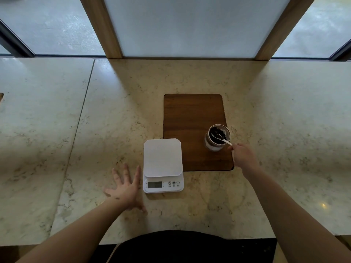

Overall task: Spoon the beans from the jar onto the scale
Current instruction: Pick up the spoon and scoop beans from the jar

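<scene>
A clear glass jar (pixel 212 146) of dark beans (pixel 216 132) stands on the near right part of a brown wooden board (pixel 190 114). A white spoon (pixel 225 140) rests with its bowl inside the jar among the beans. My right hand (pixel 242 155) pinches the end of the spoon's handle just right of the jar. The white digital scale (pixel 162 158) sits left of the board, its platform bare and its display facing me. My left hand (pixel 126 187) lies flat on the counter with fingers spread, just left of the scale.
The work surface is a beige marble counter (pixel 95 120) with a seam running down its left side. A wooden-framed frosted panel (pixel 190 25) stands at the counter's far edge, with windows on either side.
</scene>
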Demonstrator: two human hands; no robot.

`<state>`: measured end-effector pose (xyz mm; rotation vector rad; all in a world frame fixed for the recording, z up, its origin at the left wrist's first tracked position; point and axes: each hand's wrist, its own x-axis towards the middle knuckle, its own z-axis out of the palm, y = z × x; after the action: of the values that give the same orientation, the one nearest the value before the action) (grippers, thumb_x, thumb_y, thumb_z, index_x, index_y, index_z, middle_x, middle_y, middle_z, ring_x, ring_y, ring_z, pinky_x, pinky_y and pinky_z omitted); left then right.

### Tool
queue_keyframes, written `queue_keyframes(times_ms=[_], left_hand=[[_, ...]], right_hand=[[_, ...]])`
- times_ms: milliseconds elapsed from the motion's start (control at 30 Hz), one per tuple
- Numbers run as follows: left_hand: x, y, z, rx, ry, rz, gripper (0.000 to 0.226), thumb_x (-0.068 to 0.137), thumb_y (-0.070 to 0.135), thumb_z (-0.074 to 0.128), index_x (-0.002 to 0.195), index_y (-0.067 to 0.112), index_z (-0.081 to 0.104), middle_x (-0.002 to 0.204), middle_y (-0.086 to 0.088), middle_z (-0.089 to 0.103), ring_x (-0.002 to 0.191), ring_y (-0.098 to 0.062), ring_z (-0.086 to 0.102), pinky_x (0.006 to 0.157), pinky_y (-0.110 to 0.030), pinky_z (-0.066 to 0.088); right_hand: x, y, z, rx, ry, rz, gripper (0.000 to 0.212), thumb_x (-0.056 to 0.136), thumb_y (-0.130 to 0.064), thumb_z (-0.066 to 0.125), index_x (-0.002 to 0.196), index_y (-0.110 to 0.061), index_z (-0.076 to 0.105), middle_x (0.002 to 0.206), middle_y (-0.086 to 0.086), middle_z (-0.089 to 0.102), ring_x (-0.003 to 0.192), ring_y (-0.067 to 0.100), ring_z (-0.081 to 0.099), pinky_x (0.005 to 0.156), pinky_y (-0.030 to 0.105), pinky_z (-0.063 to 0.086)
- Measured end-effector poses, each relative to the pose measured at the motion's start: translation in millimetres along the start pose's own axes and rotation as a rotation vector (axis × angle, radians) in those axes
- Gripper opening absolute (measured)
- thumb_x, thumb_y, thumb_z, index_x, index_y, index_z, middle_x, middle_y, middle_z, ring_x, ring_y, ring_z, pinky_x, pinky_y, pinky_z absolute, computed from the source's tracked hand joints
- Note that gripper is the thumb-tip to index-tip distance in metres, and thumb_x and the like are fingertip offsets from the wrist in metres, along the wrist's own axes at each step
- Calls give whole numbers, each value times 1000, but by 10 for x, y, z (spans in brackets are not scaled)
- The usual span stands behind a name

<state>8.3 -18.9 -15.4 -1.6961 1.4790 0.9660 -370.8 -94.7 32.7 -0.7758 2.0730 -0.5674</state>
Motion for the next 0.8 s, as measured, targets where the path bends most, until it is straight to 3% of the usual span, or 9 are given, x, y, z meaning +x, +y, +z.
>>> queue_keyframes(times_ms=[100,267,400,567,800], left_hand=[[-22,5,-7,0,0,6,163,51,78,83,133,40,-53,140,-11,-63,130,-51,-51,106,-88,12],[-46,17,-16,4,-2,15,162,53,76,83,134,39,-52,142,-12,-62,131,-51,-50,107,-88,11],[-34,12,-14,2,2,8,163,52,77,84,132,40,-54,140,-11,-64,129,-51,-51,107,-88,11],[-17,6,3,3,5,9,163,52,77,84,132,40,-54,139,-11,-64,127,-50,-53,106,-89,11],[2,-2,24,-3,16,3,162,55,74,86,135,40,-51,141,-10,-64,130,-49,-51,106,-89,13]], right_hand=[[-17,2,-30,-10,14,-10,33,99,-20,40,82,-11,66,63,5,43,55,20,43,51,31,35],[-56,0,-53,0,7,-14,34,101,-24,39,84,-9,66,64,3,40,59,19,42,61,37,37],[-71,-3,-58,-2,13,-21,35,101,-24,39,80,-12,64,61,2,39,55,18,41,55,33,34],[-88,-16,-65,-24,22,-24,33,98,-27,40,82,-15,67,63,3,44,57,20,45,60,38,39],[-86,-93,-65,-16,-6,-43,31,98,-23,39,80,-13,63,58,2,39,53,19,40,54,34,33]])
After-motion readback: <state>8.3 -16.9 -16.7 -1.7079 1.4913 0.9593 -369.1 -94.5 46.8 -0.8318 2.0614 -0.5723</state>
